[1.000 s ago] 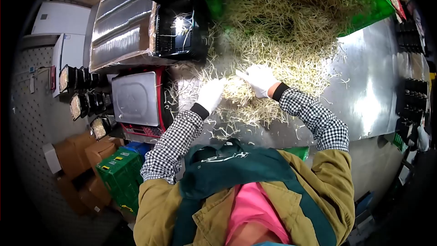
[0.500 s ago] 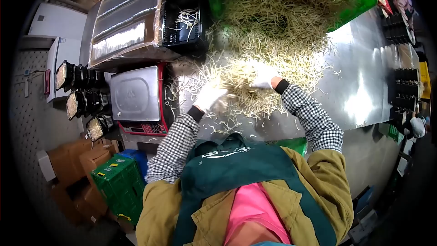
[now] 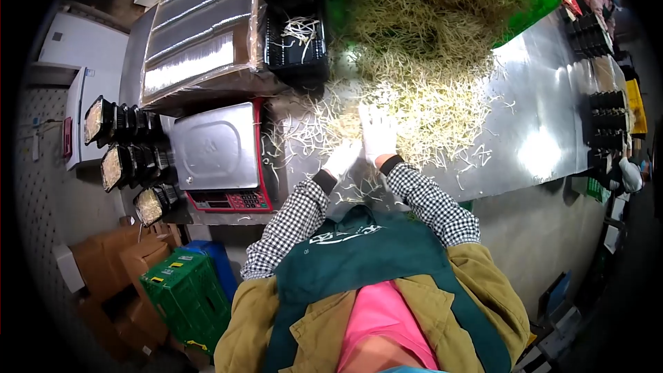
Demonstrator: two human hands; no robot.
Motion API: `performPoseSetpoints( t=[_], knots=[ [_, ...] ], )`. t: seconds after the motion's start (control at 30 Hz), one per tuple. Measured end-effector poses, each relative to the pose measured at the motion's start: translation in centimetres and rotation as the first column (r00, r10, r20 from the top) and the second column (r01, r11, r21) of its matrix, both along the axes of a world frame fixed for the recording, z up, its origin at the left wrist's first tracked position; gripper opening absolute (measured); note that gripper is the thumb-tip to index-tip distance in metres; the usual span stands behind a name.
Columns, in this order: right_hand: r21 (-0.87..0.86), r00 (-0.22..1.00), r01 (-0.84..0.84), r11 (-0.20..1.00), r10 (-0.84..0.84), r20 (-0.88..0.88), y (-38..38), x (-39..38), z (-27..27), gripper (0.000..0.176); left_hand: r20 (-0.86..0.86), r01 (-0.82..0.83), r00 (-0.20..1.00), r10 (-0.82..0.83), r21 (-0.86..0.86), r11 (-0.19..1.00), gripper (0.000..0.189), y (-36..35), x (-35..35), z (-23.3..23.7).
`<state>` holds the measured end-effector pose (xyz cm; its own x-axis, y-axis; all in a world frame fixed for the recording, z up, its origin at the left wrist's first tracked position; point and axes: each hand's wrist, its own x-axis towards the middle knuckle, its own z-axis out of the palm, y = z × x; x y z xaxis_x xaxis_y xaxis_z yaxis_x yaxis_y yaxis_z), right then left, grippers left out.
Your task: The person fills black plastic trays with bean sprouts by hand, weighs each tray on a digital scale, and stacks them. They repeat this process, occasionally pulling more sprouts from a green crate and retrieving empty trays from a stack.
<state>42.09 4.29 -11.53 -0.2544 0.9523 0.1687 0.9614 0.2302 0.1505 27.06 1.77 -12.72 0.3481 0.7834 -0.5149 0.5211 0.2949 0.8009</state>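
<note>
Bean sprouts point(image 3: 438, 114) lie in a wide loose pile on the metal table, thinning toward its front edge. My right hand point(image 3: 378, 135), in a white glove, rests on the near left part of the pile with fingers stretched forward. Close beside it, my left hand point(image 3: 343, 157), also white-gloved, is low at the table with its fingers extended toward the right hand; glare blurs their outline. A small clump of sprouts point(image 3: 344, 126) lies just beyond the left fingertips.
A green crate point(image 3: 528, 17) of sprouts stands at the back. On the left are a red scale point(image 3: 219, 148), a black tray point(image 3: 297, 59) with a few sprouts, a carton point(image 3: 200, 62) of stacked trays, and filled black trays point(image 3: 114, 166). Another person point(image 3: 599, 0) is far right.
My right hand has moved left and nearer to my body, and my left hand slightly right, so they are now close together. The sprouts between them have shifted leftward.
</note>
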Motion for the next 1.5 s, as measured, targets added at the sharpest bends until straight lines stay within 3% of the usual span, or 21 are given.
performPoseSetpoints(
  t=[0.03, 0.13, 0.27, 0.3, 0.33, 0.37, 0.43, 0.53, 0.6, 0.67, 0.8, 0.87, 1.0, 1.07, 1.13, 1.2, 1.27, 1.33, 1.4, 1.47, 1.5],
  knots=[
    [-0.163, 0.994, 0.041, 0.986, -0.056, -0.089, 0.5, -0.1, 1.3, 0.109, 0.004, -0.086, 0.996, 0.086, -0.082, 0.993, 0.058, -0.6, -0.6, 1.6],
    [-0.488, 0.964, 0.072, 0.870, -0.187, -0.191, 2.7, -0.2, 6.7, 0.103, -0.245, 0.445, 0.884, -0.399, 0.180, 0.877, 0.045, 2.9, -4.8, 14.6],
    [-0.578, 0.923, -0.046, 0.814, -0.186, -0.337, 4.3, 2.3, 6.3, 0.091, -0.446, 0.058, 0.853, 0.272, 0.598, 0.800, 0.031, 12.2, -9.1, 24.6],
    [-0.554, 0.867, -0.077, 0.829, -0.220, -0.448, 4.4, 3.1, 6.5, 0.089, -0.200, -0.086, 0.857, 0.475, 0.854, 0.513, 0.029, 15.3, -10.3, 23.9],
    [-0.527, 0.797, -0.100, 0.844, -0.249, -0.551, 4.6, 3.7, 7.0, 0.086, -0.145, -0.034, 0.875, 0.462, 0.933, 0.358, 0.025, 18.9, -11.9, 23.0],
    [-0.611, 0.738, -0.091, 0.787, -0.358, -0.572, 5.0, 4.0, 9.9, 0.085, -0.328, 0.048, 0.769, 0.550, 0.886, 0.461, 0.033, 22.2, -13.2, 21.5],
    [-0.560, 0.349, -0.305, 0.770, -0.457, -0.818, 5.6, 7.7, 6.2, 0.089, -0.596, 0.027, 0.661, 0.456, 0.625, 0.780, 0.052, 26.4, -13.8, 21.2],
    [-0.476, -0.129, -0.469, 0.743, -0.591, -0.796, 5.6, 8.6, 11.7, 0.062, -0.543, -0.037, 0.709, 0.450, 0.608, 0.793, 0.054, 28.8, -13.7, 19.4],
    [-0.729, 0.083, -0.433, 0.530, -0.782, -0.617, 5.8, 11.8, 11.2, 0.044, -0.510, -0.073, 0.683, 0.522, 0.664, 0.744, 0.047, 29.3, -13.5, 18.9],
    [-0.788, 0.018, -0.358, 0.502, -0.840, -0.543, 5.0, 12.7, 10.7, 0.031, -0.550, -0.029, 0.630, 0.547, 0.688, 0.725, 0.039, 29.8, -13.8, 18.0],
    [-0.673, -0.113, -0.384, 0.632, -0.755, -0.646, 3.4, 14.5, 9.6, 0.039, -0.497, -0.042, 0.589, 0.637, 0.768, 0.639, 0.035, 28.5, -13.1, 20.8],
    [-0.642, -0.188, -0.394, 0.657, -0.742, -0.643, 2.8, 14.8, 10.6, 0.042, -0.334, -0.054, 0.668, 0.665, 0.870, 0.491, 0.034, 28.3, -13.5, 21.6],
    [-0.684, -0.328, -0.503, 0.528, -0.849, -0.413, 3.3, 15.8, 13.1, 0.044, -0.073, -0.267, 0.799, 0.597, 0.846, 0.461, 0.033, 25.4, -15.0, 27.4],
    [-0.484, -0.366, -0.662, 0.572, -0.811, -0.457, 3.8, 16.9, 15.8, 0.060, -0.016, -0.314, 0.810, 0.587, 0.832, 0.456, 0.031, 21.1, -14.8, 30.6],
    [-0.452, -0.253, -0.711, 0.539, -0.796, -0.550, 4.4, 17.7, 20.8, 0.074, -0.029, -0.368, 0.746, 0.666, 0.815, 0.448, 0.030, 15.9, -13.6, 31.9],
    [-0.505, 0.028, -0.761, 0.408, -0.757, -0.652, 7.1, 20.7, 22.1, 0.088, 0.038, -0.338, 0.775, 0.631, 0.868, 0.363, 0.030, 12.0, -13.3, 28.9],
    [-0.338, 0.117, -0.869, 0.362, -0.512, -0.851, 8.7, 16.4, 26.4, 0.099, 0.048, -0.362, 0.765, 0.642, 0.856, 0.368, 0.034, 8.4, -11.6, 26.0],
    [-0.509, 0.396, -0.850, 0.139, -0.470, -0.789, 9.6, 11.3, 30.1, 0.096, 0.179, -0.458, 0.808, 0.561, 0.791, 0.406, 0.040, 5.5, -9.8, 23.1],
    [-0.575, 0.526, -0.813, 0.092, -0.310, -0.792, 10.4, 5.7, 29.6, 0.089, 0.171, -0.438, 0.846, 0.505, 0.764, 0.474, 0.045, 3.5, -8.9, 19.8],
    [-0.808, 0.829, -0.544, 0.227, -0.003, -0.559, 10.1, -0.2, 29.7, 0.080, 0.073, -0.449, 0.839, 0.539, 0.654, 0.609, 0.044, 1.0, -8.4, 18.2],
    [-0.737, 0.824, -0.563, 0.374, 0.330, -0.461, 10.3, -2.6, 26.2, 0.079, 0.100, -0.470, 0.849, 0.519, 0.591, 0.656, 0.044, -0.3, -8.8, 18.0]
  ],
)
